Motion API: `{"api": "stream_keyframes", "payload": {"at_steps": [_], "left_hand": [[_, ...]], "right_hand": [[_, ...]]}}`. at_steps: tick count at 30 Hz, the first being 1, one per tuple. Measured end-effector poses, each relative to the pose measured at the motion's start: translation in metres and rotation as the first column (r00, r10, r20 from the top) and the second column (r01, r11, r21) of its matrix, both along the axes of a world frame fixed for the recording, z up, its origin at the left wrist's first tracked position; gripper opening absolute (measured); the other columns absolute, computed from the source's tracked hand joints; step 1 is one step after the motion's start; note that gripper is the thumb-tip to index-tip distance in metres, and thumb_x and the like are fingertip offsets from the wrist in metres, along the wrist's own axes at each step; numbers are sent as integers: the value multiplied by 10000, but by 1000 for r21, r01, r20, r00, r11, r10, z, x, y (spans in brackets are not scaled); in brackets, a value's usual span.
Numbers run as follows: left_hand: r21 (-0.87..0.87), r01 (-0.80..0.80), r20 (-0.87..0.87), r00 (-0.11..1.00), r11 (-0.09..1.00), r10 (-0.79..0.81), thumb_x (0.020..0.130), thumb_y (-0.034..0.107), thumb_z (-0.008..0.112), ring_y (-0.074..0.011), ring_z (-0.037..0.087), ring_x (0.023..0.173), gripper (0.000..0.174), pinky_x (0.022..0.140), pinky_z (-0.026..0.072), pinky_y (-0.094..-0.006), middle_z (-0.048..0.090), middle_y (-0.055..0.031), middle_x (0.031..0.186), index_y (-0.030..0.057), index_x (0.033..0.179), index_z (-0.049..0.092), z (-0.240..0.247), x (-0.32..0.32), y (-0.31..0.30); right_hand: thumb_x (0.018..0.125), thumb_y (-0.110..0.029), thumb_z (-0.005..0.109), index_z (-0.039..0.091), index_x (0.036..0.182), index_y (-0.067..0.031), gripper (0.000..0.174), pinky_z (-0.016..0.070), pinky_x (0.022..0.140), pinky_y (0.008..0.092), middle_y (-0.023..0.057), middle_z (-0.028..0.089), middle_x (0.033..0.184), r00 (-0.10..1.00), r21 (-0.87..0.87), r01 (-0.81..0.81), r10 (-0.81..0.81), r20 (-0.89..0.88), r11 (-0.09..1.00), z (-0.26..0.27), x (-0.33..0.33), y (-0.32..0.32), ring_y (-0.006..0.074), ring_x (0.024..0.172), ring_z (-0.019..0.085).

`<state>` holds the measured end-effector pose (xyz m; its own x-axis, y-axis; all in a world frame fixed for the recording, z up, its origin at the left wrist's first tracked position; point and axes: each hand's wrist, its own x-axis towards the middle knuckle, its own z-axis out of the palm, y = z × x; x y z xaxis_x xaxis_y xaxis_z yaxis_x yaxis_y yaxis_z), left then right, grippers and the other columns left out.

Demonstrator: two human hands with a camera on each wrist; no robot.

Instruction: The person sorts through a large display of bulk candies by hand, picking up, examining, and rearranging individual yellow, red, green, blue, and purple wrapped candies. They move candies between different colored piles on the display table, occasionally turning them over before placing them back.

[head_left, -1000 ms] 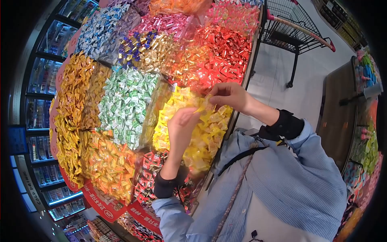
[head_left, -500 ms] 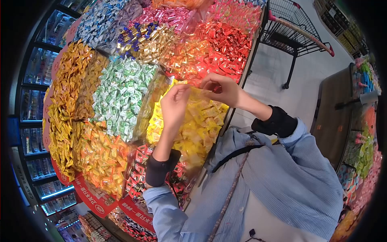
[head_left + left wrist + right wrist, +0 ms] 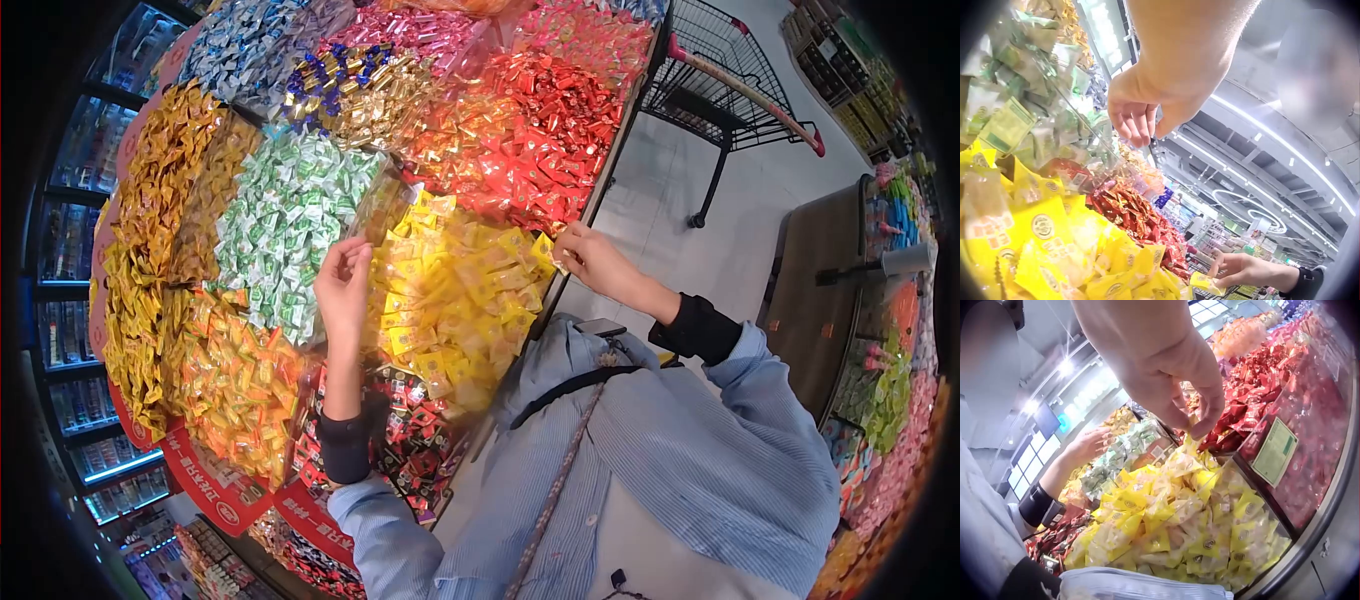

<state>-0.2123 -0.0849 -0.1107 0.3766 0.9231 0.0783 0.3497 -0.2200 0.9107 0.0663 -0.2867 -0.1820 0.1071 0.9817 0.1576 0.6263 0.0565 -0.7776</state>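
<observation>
A bin of yellow wrapped candies [image 3: 450, 290] lies in front of me in a large sweet display. My right hand [image 3: 585, 255] is at the bin's right edge and pinches one yellow candy [image 3: 1204, 282] between thumb and fingers. In the right wrist view the right hand [image 3: 1191, 406] hovers over the yellow candies [image 3: 1166, 512]. My left hand [image 3: 345, 275] hangs over the bin's left side, by the clear divider [image 3: 380, 205] next to the green candies [image 3: 290, 220]. In the left wrist view the left hand [image 3: 1138, 115] has loosely curled fingers and holds nothing.
Red candies [image 3: 540, 130] fill the bin beyond the yellow one, orange ones [image 3: 240, 380] lie at the left and red-black ones [image 3: 410, 440] near me. A shopping cart [image 3: 735, 90] stands on the floor to the right. A brown counter [image 3: 830, 290] is further right.
The two hands were close together over the yellow candies. Now they are apart: the left has moved left to the divider, the right to the bin's right edge with a yellow candy.
</observation>
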Motion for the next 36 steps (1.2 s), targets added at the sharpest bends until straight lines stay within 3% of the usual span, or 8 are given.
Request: {"api": "stream_keyframes", "payload": {"at_steps": [8,11,17,23,26,32,33,36], "left_hand": [[4,-27,-107,994,1000,27,858,107,587,-80,568,809,185,736,462,-216,618,-62,873,-19,993,593,-7,-19,-13],[64,-44,-190,980,997,55,852,100,589,-90,581,785,174,715,471,-228,630,-68,858,-10,986,601,-7,-20,-18],[136,-33,-219,974,990,63,822,55,588,-114,605,755,163,688,480,-243,645,-82,834,-11,970,610,-17,-20,-14],[291,41,-333,941,956,61,816,50,560,-278,637,841,187,736,487,-330,633,-180,911,-17,987,594,-14,-27,-11],[326,126,-438,898,937,32,807,36,528,-337,595,884,196,763,473,-366,610,-193,943,-9,989,585,-13,-24,-15],[493,387,-582,813,779,-35,764,15,516,-356,558,876,172,737,461,-401,583,-171,906,13,928,567,-10,1,3],[515,445,-620,784,733,-40,722,9,538,-332,591,821,157,690,487,-396,603,-159,845,18,874,576,-11,9,6],[225,591,-892,444,774,-80,744,-25,486,-350,592,802,175,697,486,-428,599,-187,849,23,893,565,-34,25,27]], "right_hand": [[765,48,507,502,879,31,116,442,702,395,188,488,869,994,-146,101,-95,48,984,-8,-11,2,376,799,525],[756,50,514,518,904,36,148,448,714,392,191,515,869,998,-32,43,-41,49,999,-17,-15,5,381,822,531],[782,-30,497,561,860,15,111,460,713,415,175,525,902,987,-73,43,-31,158,996,-16,-11,12,368,814,532],[767,-60,535,561,854,-14,102,475,676,408,140,514,872,924,11,36,-38,380,999,-7,-13,4,350,808,544],[773,-80,548,560,856,-30,98,475,672,407,132,501,864,953,-81,58,-31,302,995,-12,-7,3,337,819,541],[807,-105,543,559,936,-42,144,461,683,392,127,511,902,992,-50,64,-58,111,997,27,-4,17,317,806,553],[812,-110,542,557,947,-42,152,458,684,390,127,514,905,995,-48,48,-44,91,998,30,-5,19,317,805,553],[824,-117,538,552,968,-39,165,452,678,377,124,520,905,999,-25,6,-5,45,1000,36,-5,23,307,790,554]]}}
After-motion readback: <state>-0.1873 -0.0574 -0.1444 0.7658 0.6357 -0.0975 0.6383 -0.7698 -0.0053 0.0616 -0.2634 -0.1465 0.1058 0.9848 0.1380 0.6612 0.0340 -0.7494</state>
